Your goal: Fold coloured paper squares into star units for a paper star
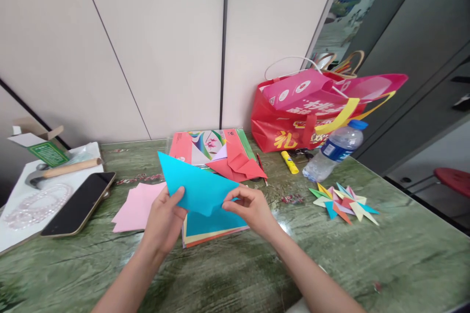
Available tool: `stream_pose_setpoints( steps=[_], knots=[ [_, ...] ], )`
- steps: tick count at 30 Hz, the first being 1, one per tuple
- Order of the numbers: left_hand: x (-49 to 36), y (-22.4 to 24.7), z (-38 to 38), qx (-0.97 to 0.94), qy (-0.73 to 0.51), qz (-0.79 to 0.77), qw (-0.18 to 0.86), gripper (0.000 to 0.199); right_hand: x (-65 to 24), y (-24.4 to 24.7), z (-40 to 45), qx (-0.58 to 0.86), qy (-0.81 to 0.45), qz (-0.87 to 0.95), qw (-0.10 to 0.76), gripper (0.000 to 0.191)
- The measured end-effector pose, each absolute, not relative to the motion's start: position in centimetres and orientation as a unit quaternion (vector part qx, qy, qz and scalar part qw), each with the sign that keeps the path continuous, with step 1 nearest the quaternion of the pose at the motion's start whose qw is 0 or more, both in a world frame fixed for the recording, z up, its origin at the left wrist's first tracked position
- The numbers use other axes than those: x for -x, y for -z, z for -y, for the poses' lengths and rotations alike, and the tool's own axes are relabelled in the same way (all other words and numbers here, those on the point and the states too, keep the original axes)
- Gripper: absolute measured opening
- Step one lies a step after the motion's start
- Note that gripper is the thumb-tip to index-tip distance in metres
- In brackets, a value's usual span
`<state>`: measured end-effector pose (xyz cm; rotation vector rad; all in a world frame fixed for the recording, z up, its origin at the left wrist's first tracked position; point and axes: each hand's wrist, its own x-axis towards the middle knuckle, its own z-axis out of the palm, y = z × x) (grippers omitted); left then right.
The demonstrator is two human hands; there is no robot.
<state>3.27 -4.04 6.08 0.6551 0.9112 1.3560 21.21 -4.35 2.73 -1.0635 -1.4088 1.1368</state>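
Note:
A blue sheet of paper (198, 181), triangular in outline, is held up in front of me between both hands. My left hand (167, 215) grips its lower left part, thumb on the near face. At the right corner, my right hand (251, 208) pinches the paper between thumb and fingers. Below it lies a stack of coloured paper (216, 227) with a blue sheet on top and yellow and orange edges showing. Pink paper sheets (135, 205) are left of the stack. Red folded paper (238, 166) rests behind, on a colourful paper pack (183, 144).
Folded multicoloured paper pieces (345, 203) lie at right, near a water bottle (336, 151) and yellow glue stick (290, 162). A red bag (271, 122) stands against the wall. At left are a phone (79, 205), a wooden-handled tool (73, 168), beads (36, 205) and a green box (47, 151).

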Motion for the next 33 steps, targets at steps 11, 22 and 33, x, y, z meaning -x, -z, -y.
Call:
stream_pose_setpoints(
  steps=[11,22,33],
  knots=[
    [-4.5,-5.3,5.2,-0.352,-0.495,-0.366,0.705,0.027,-21.5,-3.0,4.0,0.498,-0.410,0.501,0.577,0.015],
    [-1.1,-7.0,3.7,-0.487,-0.525,-0.344,0.607,0.077,-21.7,-2.7,4.0,0.525,-0.366,0.532,0.554,0.017],
    [-1.9,-5.9,4.4,-0.841,-0.284,-0.430,0.165,0.032,-20.7,-2.9,5.1,0.457,-0.364,0.669,0.460,0.009]
  ],
)
